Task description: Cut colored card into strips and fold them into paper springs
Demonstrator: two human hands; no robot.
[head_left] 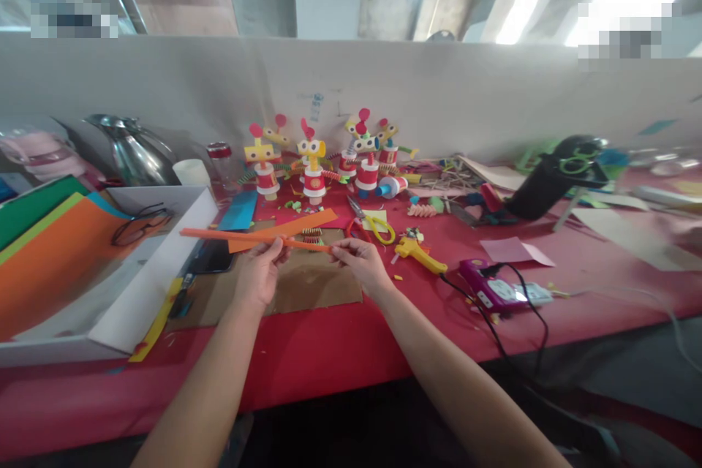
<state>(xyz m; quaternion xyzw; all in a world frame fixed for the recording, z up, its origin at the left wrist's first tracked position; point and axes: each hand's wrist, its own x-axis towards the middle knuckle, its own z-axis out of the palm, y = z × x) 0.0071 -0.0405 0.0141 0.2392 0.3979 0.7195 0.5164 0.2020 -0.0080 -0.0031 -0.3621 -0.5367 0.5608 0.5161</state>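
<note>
A narrow orange paper strip (307, 244) stretches between my two hands above a brown cardboard sheet (323, 278). My left hand (262, 270) pinches it partway along, and its far end sticks out to the left. The strip's right end sits between the fingertips of my right hand (359, 262). Behind it lies a wider orange paper piece (315, 221). Small folded paper springs (312, 238) rest on the cardboard. Scissors (378, 227) with yellow handles lie beyond my right hand, and a yellow glue gun (420, 256) is to its right.
Several paper-cup figures (314, 179) stand at the back by the partition. On the left, a white box (159, 212) holds coloured paper and glasses. A purple power strip (493, 289) with cords lies right. A black container (548, 183) leans farther back among paper scraps.
</note>
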